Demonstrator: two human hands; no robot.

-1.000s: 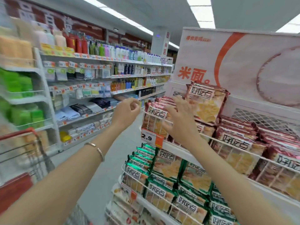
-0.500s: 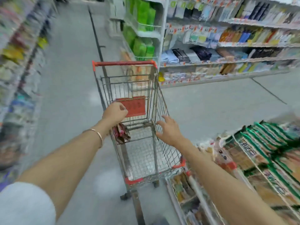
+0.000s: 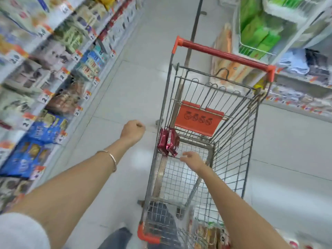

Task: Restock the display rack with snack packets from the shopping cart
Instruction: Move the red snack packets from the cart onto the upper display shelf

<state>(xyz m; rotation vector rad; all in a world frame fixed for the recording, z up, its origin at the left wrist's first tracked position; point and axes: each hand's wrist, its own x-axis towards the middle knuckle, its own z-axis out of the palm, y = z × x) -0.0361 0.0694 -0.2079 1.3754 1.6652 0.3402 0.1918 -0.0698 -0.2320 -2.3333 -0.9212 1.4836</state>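
A wire shopping cart (image 3: 233, 155) with a red handle stands in the aisle in front of me. Two dark red snack packets (image 3: 168, 141) stand on edge against its left inner wall. My right hand (image 3: 193, 159) reaches down inside the cart, fingers spread and holding nothing, just right of and below the packets. Outside the cart's left side, my left hand (image 3: 133, 130) is curled into a fist with nothing in it. A corner of the display rack with snack packets (image 3: 210, 234) shows at the bottom right, blurred.
Stocked shelves (image 3: 45, 87) with price tags line the left of the aisle. More shelving (image 3: 296, 72) with green packs stands behind the cart on the right. An orange child-seat flap (image 3: 197, 121) hangs at the cart's far end. Grey tiled floor (image 3: 125, 87) runs between.
The view swung from the display rack down to the cart. My right hand moved into the cart toward the red packets. My left hand drew away from the cart's left rim.
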